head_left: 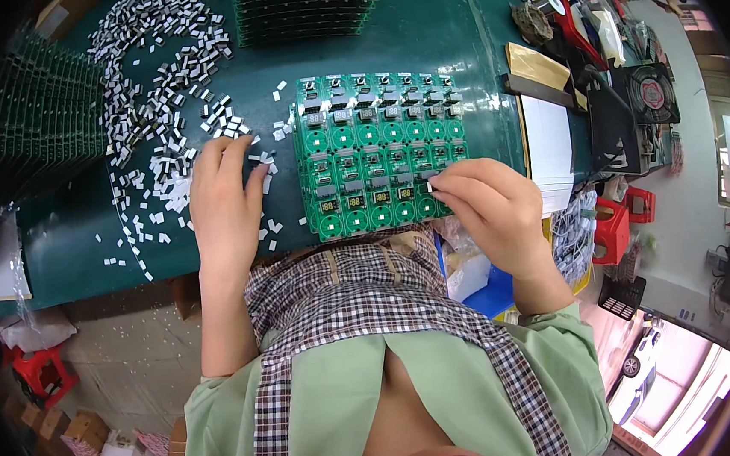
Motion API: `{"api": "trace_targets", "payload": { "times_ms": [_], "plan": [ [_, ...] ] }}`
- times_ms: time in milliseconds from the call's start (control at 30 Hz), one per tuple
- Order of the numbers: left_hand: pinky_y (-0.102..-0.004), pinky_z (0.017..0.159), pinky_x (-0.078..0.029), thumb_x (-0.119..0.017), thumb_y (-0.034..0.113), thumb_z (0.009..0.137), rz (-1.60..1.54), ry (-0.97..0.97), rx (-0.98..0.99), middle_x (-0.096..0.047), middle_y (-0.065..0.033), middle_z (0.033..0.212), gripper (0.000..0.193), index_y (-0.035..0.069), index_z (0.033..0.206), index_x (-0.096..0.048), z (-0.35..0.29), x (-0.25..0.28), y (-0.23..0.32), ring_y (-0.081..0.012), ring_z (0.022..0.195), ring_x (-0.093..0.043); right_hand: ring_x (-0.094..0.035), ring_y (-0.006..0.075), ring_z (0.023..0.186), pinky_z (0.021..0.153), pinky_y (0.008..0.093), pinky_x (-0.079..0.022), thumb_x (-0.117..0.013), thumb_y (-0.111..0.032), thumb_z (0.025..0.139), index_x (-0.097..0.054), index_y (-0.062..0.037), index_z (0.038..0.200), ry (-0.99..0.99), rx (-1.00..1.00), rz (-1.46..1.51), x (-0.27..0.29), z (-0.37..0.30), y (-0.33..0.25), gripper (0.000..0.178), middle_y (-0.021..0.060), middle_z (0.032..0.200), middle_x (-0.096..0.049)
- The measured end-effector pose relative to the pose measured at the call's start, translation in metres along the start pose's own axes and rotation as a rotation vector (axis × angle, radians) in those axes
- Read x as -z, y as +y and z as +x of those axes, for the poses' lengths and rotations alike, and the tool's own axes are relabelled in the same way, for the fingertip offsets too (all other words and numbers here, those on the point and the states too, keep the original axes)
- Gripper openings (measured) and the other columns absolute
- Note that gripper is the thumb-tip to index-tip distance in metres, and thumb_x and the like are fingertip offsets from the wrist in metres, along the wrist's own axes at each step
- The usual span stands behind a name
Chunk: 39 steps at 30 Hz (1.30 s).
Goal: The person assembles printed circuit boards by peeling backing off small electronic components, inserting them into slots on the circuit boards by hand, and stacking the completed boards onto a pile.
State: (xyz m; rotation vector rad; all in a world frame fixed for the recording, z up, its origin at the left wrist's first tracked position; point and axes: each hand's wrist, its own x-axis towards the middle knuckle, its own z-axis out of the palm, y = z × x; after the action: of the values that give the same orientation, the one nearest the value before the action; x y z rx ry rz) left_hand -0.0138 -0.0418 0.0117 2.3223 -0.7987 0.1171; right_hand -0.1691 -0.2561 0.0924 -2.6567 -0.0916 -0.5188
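Note:
A green circuit board panel (320, 165) lies on the table in front of me, made up of rows of repeated units with white rings and small digit displays. Over its near right part, my right hand (494, 209) pinches a small white-faced digit display (432, 186) between thumb and fingertips, against the board. To the panel's left, my left hand (227, 192) is above the table, thumb and fingers apart. Its fingertips are beside a few loose display modules (267, 158). A large scattered heap of similar modules (166, 81) spreads beyond and left of that hand.
Stacked green circuit boards stand at the far left (35, 125) and far middle (313, 7). On the right are white paper sheets (549, 149), a brown envelope (538, 67) and a black fan (653, 92). A blue bin (497, 293) sits below the table's near edge; red stools (610, 230) stand beyond.

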Motion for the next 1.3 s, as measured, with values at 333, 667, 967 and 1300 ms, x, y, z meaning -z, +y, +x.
{"api": "trace_targets", "payload": {
  "times_ms": [333, 667, 967, 1300],
  "plan": [
    [-0.0379, 0.075, -0.045, -0.057, 0.003, 0.084, -0.102, 0.018, 0.031, -0.06, -0.0131, 0.089, 0.014, -0.001, 0.096, -0.062, 0.003, -0.009, -0.013, -0.0309, 0.084, -0.058, -0.063, 0.0194, 0.07, 0.056, 0.0277, -0.05, -0.065, -0.003, 0.062, -0.065, -0.0039, 0.085, -0.05, 0.096, -0.137, -0.001, 0.002, 0.003, 0.022, 0.005, 0.082, -0.062],
    [-0.0242, 0.07, -0.047, -0.064, 0.001, 0.081, -0.548, 0.075, 0.234, -0.066, -0.0066, 0.085, 0.015, -0.001, 0.095, -0.067, -0.001, 0.01, -0.007, -0.0118, 0.077, -0.061, -0.061, 0.0205, 0.067, 0.053, 0.03, -0.048, -0.067, 0.0, 0.061, -0.066, -0.0054, 0.085, -0.011, 0.107, -0.16, -0.003, 0.004, -0.006, 0.025, 0.0048, 0.08, -0.06],
    [-0.0294, 0.067, -0.05, -0.067, -0.004, 0.076, -0.817, -0.149, -0.318, -0.064, -0.0105, 0.092, 0.028, 0.003, 0.103, -0.067, -0.009, 0.038, 0.071, -0.0222, 0.08, -0.062, -0.062, 0.0199, 0.068, 0.056, 0.0294, -0.05, -0.074, -0.001, 0.067, -0.064, -0.0001, 0.103, 0.031, -0.149, 0.423, 0.001, 0.008, -0.037, 0.037, 0.0123, 0.088, -0.062],
    [-0.0329, 0.067, -0.053, -0.073, -0.002, 0.07, -0.67, -0.047, -0.42, -0.067, -0.0136, 0.087, 0.022, -0.001, 0.089, -0.063, 0.001, 0.022, 0.093, -0.0267, 0.078, -0.066, -0.064, 0.0199, 0.069, 0.057, 0.0277, -0.052, -0.076, 0.001, 0.063, -0.067, -0.0011, 0.083, 0.279, 0.001, 0.492, -0.008, 0.007, -0.018, 0.022, 0.01, 0.081, -0.065]
  ]
}}
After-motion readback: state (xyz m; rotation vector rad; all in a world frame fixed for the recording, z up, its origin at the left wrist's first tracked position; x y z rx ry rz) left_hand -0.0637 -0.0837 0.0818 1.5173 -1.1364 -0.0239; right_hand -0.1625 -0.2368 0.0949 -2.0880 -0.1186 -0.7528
